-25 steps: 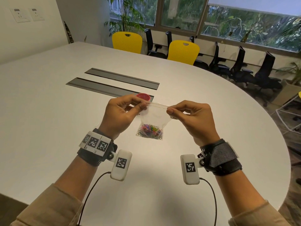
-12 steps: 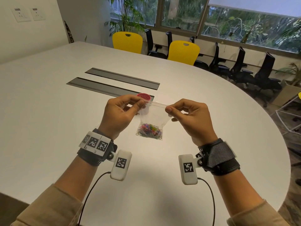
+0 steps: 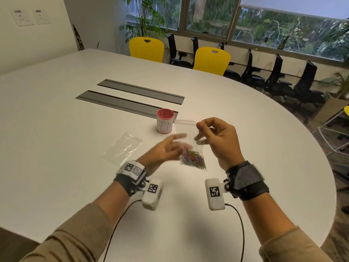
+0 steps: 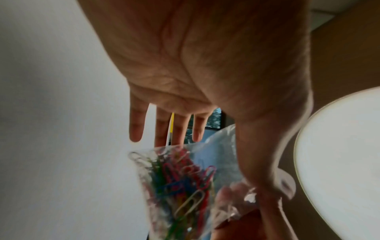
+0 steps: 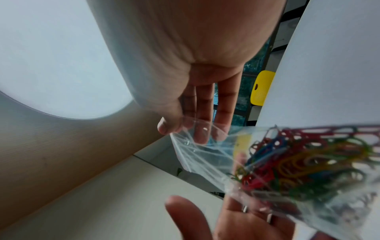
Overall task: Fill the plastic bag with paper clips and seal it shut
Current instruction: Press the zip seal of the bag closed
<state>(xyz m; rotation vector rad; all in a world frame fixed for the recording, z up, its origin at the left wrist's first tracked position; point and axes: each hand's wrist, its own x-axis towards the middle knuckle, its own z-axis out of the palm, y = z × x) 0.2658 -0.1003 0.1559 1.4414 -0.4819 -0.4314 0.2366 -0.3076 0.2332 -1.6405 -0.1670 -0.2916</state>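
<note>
Clear plastic bag (image 3: 190, 146) of coloured paper clips (image 3: 192, 157), centre frame: my right hand (image 3: 219, 138) pinches its top corner; my blurred left hand (image 3: 164, 150) is spread beside it.

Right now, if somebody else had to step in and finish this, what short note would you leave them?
Right hand pinches the top edge of the plastic bag, which hangs above the table.
Left hand is open beside the bag, holding nothing.
Done: the coloured paper clips are in the bag.
Unclear: whether the strip is pressed shut all along; check it.
A spare empty bag and a red-topped container sit on the table.
</note>
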